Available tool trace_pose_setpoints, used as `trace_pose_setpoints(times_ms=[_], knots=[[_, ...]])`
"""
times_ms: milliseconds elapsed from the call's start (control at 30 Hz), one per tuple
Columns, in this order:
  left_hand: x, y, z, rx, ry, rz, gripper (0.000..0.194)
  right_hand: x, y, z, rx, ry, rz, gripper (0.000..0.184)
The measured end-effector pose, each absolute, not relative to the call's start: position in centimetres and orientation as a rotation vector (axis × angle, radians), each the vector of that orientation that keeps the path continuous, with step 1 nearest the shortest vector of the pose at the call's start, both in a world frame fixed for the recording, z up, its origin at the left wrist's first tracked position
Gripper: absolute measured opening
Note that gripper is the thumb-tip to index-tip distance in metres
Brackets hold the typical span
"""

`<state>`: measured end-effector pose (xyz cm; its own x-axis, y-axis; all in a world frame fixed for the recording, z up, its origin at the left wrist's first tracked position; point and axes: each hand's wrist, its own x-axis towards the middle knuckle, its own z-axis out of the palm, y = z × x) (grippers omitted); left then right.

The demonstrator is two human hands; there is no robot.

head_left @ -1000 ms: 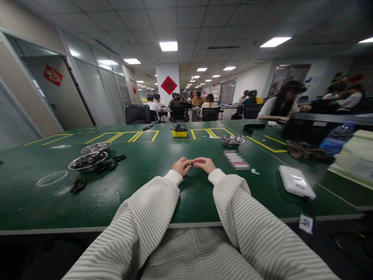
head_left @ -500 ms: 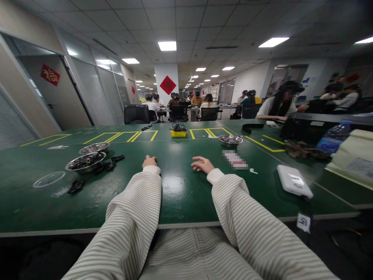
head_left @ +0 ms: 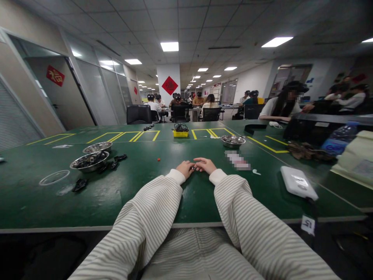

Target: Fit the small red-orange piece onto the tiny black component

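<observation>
My left hand (head_left: 185, 168) rests low over the green table (head_left: 140, 202), its fingers curled together and pointing right. Facing it, my right hand (head_left: 206, 166) has bent fingers whose tips meet those of the left. A tiny dark thing shows between the fingertips, too small to name. To the left of both hands lies a small orange-red piece (head_left: 159, 159). On the left, a metal bowl (head_left: 84, 167) holds black parts, and more black parts (head_left: 114, 162) lie beside it. A second metal bowl (head_left: 98, 147) stands just behind.
Another metal bowl (head_left: 232, 142) stands at right, near a pixelated flat object (head_left: 237, 160), a white earbud (head_left: 256, 172) and a white box (head_left: 298, 182). Black cables fill a yellow tray (head_left: 180, 134). A clear ring-shaped lid (head_left: 54, 178) lies left. A person (head_left: 281, 103) sits beyond.
My left hand has moved right to meet my right hand, uncovering the orange-red piece. My right hand's spread fingers have drawn in. The view has shifted slightly.
</observation>
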<state>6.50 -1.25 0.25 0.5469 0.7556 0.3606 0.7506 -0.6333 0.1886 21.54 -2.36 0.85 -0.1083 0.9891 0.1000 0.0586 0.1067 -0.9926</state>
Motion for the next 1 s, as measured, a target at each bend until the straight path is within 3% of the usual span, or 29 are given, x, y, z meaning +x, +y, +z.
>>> trace_pose_setpoints(times_ms=[100,267,433,633,800,1000], knots=[[5.5,-0.8,0.6,2.709,1.464,0.73,0.03,21.6,-2.4,0.8,-1.131,-1.383,1.171,0.023],[0.2,0.9,1.5,2.363,2.077,0.971,0.03,21.8,-2.4,0.9,-1.136,-1.379,1.16,0.021],[-3.8,2.5,1.0,2.108,2.309,0.851,0.02,21.8,-2.5,0.9,-1.137,-1.374,1.162,0.022],[-2.8,2.8,0.8,2.257,2.086,0.738,0.024,21.7,-2.5,1.0,-1.117,-1.374,1.17,0.022],[2.0,0.4,1.2,2.442,1.715,0.971,0.021,21.5,-2.5,0.9,-1.06,-1.375,1.194,0.014],[7.1,-2.7,1.0,2.423,1.304,1.373,0.024,21.2,-2.6,0.7,-0.97,-1.355,1.214,0.022]])
